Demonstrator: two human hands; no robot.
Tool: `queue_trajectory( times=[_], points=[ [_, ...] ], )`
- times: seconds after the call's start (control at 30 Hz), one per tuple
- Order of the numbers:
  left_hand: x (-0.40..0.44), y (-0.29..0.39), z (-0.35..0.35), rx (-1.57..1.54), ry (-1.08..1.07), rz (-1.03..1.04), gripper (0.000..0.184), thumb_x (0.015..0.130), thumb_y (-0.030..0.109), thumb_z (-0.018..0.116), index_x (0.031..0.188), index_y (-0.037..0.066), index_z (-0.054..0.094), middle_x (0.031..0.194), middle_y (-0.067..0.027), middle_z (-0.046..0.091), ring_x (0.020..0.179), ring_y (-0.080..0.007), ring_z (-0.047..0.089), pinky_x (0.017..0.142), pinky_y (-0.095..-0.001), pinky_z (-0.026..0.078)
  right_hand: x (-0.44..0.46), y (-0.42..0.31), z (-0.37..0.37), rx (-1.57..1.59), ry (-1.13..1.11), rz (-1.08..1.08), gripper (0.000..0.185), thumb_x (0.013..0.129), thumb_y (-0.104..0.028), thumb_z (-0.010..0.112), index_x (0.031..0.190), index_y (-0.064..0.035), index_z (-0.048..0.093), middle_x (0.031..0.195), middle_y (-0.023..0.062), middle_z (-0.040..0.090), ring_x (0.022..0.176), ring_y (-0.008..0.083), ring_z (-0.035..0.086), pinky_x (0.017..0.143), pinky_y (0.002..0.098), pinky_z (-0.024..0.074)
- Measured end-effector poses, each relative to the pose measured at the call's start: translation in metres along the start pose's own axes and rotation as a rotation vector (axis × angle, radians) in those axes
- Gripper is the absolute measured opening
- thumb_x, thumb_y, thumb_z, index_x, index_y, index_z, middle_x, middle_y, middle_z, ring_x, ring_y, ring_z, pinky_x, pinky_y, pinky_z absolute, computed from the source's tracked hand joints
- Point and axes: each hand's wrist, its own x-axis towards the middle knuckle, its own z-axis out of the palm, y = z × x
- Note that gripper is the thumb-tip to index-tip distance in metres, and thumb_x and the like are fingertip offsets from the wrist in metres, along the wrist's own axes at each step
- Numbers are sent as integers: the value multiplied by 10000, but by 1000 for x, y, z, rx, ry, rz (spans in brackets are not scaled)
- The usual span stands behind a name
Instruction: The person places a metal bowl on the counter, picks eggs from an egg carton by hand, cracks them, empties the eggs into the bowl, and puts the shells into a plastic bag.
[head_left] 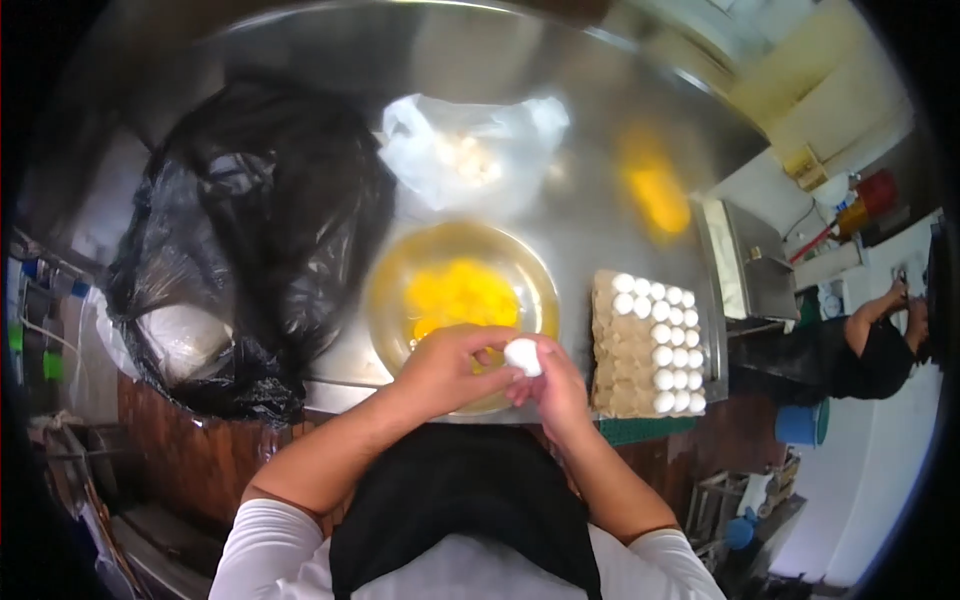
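Note:
A white egg (pixel 523 357) is held between my two hands, above the near rim of a round metal bowl (pixel 540 280). My left hand (pixel 450 370) comes from the left, thumb and fingers curled against the egg. From the other side my right hand (pixel 558 388) has its fingers closed round it. Several yellow yolks (pixel 460 295) lie in the bowl, partly hidden by my left hand. To the right of the bowl stands a cardboard egg tray (pixel 625 355); white eggs fill its far row and right side, and its near-left cups are bare.
Behind the bowl sits a translucent white plastic bag (pixel 420 150) with pale pieces inside. A large black plastic bag (pixel 270 220) covers the left of the steel table (pixel 600 130). At far right, another person (pixel 870 350) stands by a counter, near a blue bucket (pixel 800 424).

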Motion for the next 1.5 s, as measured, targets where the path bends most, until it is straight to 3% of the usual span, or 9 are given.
queue_trajectory(
  times=[0.13, 0.23, 0.53, 0.67, 0.77, 0.97, 1.33, 1.47, 1.5],
  points=[
    [1, 5, -5, 4, 28, -27, 394, 794, 148, 765, 1154, 22, 666, 886, -57, 695, 713, -89, 616, 677, -237, 513, 8, -4, 9, -108, -44, -64, 358, 1029, -340, 386, 1166, -45, 537, 863, 48, 616, 649, 101, 577, 552, 211, 439],
    [1, 0, -4, -21, 75, -72, 389, 767, 201, 747, 1135, 90, 687, 902, -84, 715, 696, -154, 645, 667, -291, 521, 13, -4, 10, -161, -58, -73, 348, 1024, -330, 396, 1170, -48, 537, 852, 54, 610, 633, 119, 575, 549, 235, 451],
    [9, -18, 0, -143, 128, -157, 330, 786, 108, 725, 1096, 2, 688, 877, -46, 707, 715, -71, 610, 680, -233, 514, 30, 3, 4, -254, -87, -41, 330, 1029, -314, 393, 1185, -58, 531, 849, 37, 599, 618, 107, 567, 543, 229, 446],
    [13, -17, -7, -155, 74, -199, 333, 787, 105, 723, 1100, -1, 686, 889, -52, 711, 729, -74, 619, 685, -235, 515, 33, -3, 5, -265, -104, 21, 341, 1027, -349, 404, 1154, -60, 534, 812, 14, 568, 608, 62, 515, 536, 211, 411],
    [19, -17, -15, -67, 10, -155, 332, 792, 103, 719, 1104, -6, 682, 892, -73, 715, 740, -91, 633, 688, -240, 519, 34, -11, 3, -338, -122, -11, 344, 1017, -337, 433, 1172, -47, 532, 866, 54, 608, 635, 98, 558, 562, 242, 452],
    [27, 2, -25, 148, 0, -36, 411, 800, 119, 742, 1179, 0, 639, 943, -90, 714, 763, -144, 656, 697, -266, 530, 41, -27, -4, -759, -99, -364, 331, 1001, -289, 484, 1195, -25, 528, 996, 120, 646, 747, 170, 630, 665, 304, 515],
    [-5, -10, -34, 11, 195, -84, 552, 808, 120, 768, 1306, 24, 552, 1066, -79, 683, 854, -87, 606, 760, -228, 486, 46, -27, -10, -339, -53, -77, 334, 1019, -311, 442, 1224, -63, 529, 925, 69, 639, 631, 104, 569, 564, 229, 448],
    [-53, -27, -37, -260, 265, -225, 491, 827, 78, 746, 1282, 26, 570, 912, -17, 653, 769, -52, 569, 691, -215, 473, 61, -36, -6, -120, -66, 124, 345, 1025, -337, 427, 1222, -75, 532, 884, 40, 635, 596, 78, 547, 523, 198, 397],
    [-67, -32, -38, -298, 271, -262, 471, 832, 80, 743, 1271, 29, 577, 853, 3, 631, 734, -49, 557, 669, -214, 470, 68, -43, 0, -162, -75, 51, 349, 1023, -338, 432, 1225, -71, 532, 893, 41, 637, 595, 78, 549, 523, 199, 396]
  ],
)
